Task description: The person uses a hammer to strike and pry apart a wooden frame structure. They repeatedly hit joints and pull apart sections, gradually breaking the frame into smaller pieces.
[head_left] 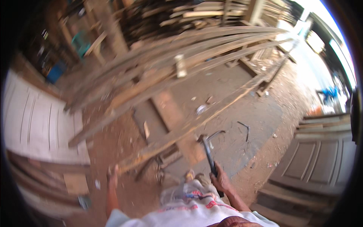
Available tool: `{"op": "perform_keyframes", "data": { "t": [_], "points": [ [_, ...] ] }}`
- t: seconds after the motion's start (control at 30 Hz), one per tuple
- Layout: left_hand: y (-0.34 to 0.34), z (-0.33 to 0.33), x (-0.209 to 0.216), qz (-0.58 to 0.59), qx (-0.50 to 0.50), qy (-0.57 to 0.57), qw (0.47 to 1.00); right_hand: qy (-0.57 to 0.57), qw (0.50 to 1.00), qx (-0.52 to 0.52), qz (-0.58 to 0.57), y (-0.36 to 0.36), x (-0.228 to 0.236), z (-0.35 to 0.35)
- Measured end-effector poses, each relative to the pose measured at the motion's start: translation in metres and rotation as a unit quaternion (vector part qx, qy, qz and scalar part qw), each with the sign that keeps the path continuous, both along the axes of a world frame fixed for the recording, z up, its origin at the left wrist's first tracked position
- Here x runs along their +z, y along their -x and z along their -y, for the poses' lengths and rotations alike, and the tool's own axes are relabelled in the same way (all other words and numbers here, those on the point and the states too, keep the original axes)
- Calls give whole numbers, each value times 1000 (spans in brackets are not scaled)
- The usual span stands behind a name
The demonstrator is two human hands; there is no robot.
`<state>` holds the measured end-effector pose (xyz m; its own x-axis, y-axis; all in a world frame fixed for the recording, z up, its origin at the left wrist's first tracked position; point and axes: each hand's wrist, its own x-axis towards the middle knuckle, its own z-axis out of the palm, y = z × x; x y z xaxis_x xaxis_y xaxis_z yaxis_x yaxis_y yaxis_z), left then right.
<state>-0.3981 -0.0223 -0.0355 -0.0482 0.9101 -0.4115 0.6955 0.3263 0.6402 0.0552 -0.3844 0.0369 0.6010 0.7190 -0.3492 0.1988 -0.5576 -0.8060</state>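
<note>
My right hand (222, 180) is closed around the dark handle of a hammer (208, 153), its head pointing away from me. At the left, my left hand (112, 173) grips the near end of a long wooden plank (196, 123), though its fingers are slightly blurred. The plank runs diagonally to the far right and crosses a wide board (167, 109) lying beneath it. Beside the hammer head is a dark curved piece (217, 133); I cannot tell what it is.
Several long timbers (211, 53) lie beyond the plank, with a small pale wood block (180, 66) on them. Panelled doors lie at left (38, 117) and right (314, 159). A bent dark rod (247, 130) and wood scraps litter the ground. Stacked lumber (189, 15) stands behind.
</note>
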Motion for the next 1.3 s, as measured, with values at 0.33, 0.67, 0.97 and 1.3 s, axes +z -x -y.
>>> {"op": "perform_keyframes", "data": {
  "t": [0.33, 0.67, 0.97, 1.3],
  "points": [
    [-21, -30, -46, -102, 276, 67, 953, -178, 934, 90, -297, -38, 110, -89],
    [-45, -25, -32, -140, 212, 5, 967, -153, 952, 242, -110, -12, 148, -190],
    [-49, -22, -24, -60, 228, -23, 972, -497, 848, 90, -162, 8, 127, -276],
    [-46, -18, -22, -26, 210, -102, 972, -418, 868, 260, -67, 122, 135, -327]
  ]
}}
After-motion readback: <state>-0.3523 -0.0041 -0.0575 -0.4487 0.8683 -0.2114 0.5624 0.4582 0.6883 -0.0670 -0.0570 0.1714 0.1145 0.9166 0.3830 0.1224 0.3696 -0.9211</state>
